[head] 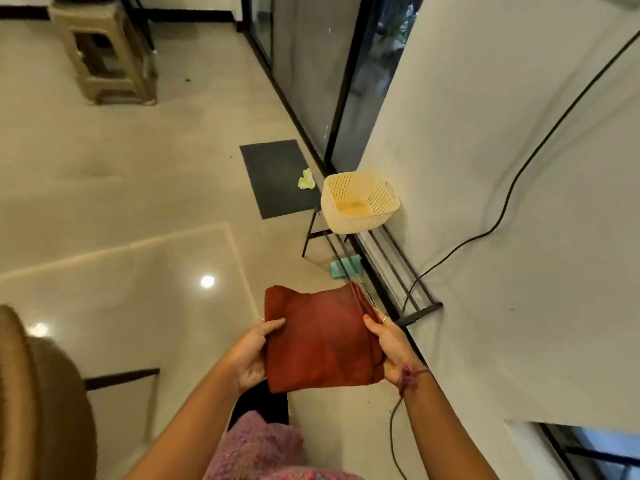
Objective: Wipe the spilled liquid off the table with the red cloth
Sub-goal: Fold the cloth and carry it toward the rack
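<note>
A folded red cloth [320,339] is held flat in the air in front of me, above the floor. My left hand [254,355] grips its left edge with the thumb on top. My right hand [388,344] grips its right edge, where the folded layers show. A glass-topped table [114,306] lies to the left of the cloth, and ceiling lights reflect in it. I cannot make out any spilled liquid on the glass.
A cream plastic basket [360,200] sits on a low black metal rack [391,271] against the white wall at right. A teal cloth [343,268] lies under the rack. A dark mat [277,178] with a yellow-green rag [306,180] lies beyond. A beige stool [104,53] stands far left. A black cable [512,188] runs down the wall.
</note>
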A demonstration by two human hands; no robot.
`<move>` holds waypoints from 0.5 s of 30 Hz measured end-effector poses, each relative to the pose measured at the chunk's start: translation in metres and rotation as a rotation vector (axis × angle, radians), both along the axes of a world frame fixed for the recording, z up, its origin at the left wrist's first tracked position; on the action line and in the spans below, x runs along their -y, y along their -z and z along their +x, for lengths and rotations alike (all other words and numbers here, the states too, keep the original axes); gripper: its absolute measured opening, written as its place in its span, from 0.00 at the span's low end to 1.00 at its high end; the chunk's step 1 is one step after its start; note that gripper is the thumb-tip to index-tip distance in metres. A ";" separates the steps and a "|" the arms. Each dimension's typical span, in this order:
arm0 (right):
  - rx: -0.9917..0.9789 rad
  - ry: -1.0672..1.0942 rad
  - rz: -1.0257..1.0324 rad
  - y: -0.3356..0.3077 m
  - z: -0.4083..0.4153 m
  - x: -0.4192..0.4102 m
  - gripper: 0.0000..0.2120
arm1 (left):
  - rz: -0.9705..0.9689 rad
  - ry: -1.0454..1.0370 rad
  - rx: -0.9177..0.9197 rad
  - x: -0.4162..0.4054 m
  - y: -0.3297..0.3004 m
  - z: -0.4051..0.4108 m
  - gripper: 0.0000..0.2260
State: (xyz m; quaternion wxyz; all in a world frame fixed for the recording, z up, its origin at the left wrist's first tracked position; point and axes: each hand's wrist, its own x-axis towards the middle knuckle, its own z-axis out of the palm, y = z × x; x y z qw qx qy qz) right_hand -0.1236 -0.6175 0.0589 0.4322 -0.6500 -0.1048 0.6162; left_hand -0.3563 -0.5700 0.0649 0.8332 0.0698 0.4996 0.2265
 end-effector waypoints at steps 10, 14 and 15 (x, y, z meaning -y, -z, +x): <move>0.173 0.018 -0.021 0.017 0.018 -0.123 0.25 | -0.041 0.180 -0.018 -0.154 0.010 0.028 0.12; 0.192 0.061 -0.015 0.023 0.039 -0.177 0.26 | -0.041 0.209 0.008 -0.206 0.014 0.051 0.13; 0.193 0.068 -0.013 0.024 0.047 -0.190 0.25 | -0.035 0.214 0.011 -0.221 0.014 0.058 0.12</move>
